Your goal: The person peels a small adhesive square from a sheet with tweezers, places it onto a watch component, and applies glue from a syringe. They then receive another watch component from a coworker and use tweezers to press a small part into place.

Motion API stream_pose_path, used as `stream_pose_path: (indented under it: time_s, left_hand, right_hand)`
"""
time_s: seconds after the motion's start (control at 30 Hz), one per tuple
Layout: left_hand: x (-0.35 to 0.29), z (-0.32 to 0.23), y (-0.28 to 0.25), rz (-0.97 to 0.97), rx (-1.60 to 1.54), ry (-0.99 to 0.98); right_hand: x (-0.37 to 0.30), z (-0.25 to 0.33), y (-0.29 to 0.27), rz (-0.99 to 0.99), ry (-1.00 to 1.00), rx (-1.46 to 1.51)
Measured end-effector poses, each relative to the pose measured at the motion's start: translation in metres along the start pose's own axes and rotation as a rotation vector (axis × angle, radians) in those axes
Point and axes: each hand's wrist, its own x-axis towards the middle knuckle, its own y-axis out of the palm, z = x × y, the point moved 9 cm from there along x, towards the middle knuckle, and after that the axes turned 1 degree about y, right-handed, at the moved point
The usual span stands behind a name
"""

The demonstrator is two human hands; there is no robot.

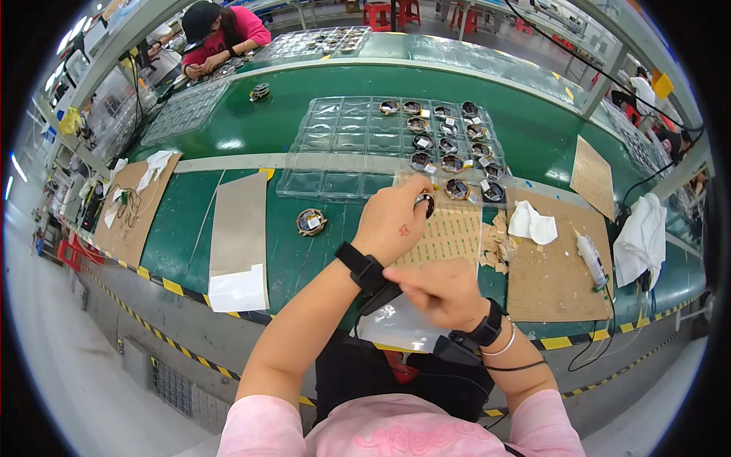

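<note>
My left hand (396, 217) reaches over the bench, its fingers closed round a small dark round electronic module (428, 204), partly hidden by the hand. Under and beside that hand lies a tan sheet (455, 236) with rows of small green marks. My right hand (444, 293) is just in front of my left wrist strap (364, 270), fingers curled with thumb and index together; whatever is between them cannot be made out. Another round module (311, 222) rests alone on the green bench to the left. Beyond my hands, a clear compartment tray (327, 141) holds several such modules, mostly on its right side.
To the right, a brown board (560, 286) carries a white tube (591, 259) and a white cloth (531, 223), with peeled scraps (495, 247) beside it. A grey sheet (238, 225) and another brown board (126, 217) lie left. A co-worker (225, 34) sits across the bench.
</note>
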Motion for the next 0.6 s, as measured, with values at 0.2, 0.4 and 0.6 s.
stream_pose_path:
  time_s: [0.2, 0.4, 0.6]
  left_hand:
    - [-0.008, 0.024, 0.014, 0.15, -0.467, -0.194]
    - [-0.028, 0.06, 0.043, 0.366, -1.017, -0.49]
    - [-0.031, 0.051, 0.045, 0.336, -0.78, -0.269]
  right_hand:
    - [-0.027, -0.06, -0.023, -0.185, 0.544, 0.512]
    - [-0.045, -0.116, -0.036, -0.424, 0.732, 0.905]
    - [-0.046, -0.116, -0.032, -0.478, 0.782, 0.989]
